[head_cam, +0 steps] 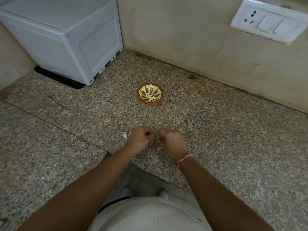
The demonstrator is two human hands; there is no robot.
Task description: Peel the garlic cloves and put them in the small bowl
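One small bowl sits at the middle of the frame, and about four peeled garlic cloves lie in it, though they overlap and the count is unsure. One scrap of garlic skin lies left of centre. Two hands, the left hand and right hand, meet at centre. One white appliance stands upper left; one switch plate upper right.

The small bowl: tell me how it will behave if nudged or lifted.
The small bowl is shallow and wide, so it probably won't tip. On the polished countertop it likely slides easily. Holding only a few peeled cloves, it's probably light.
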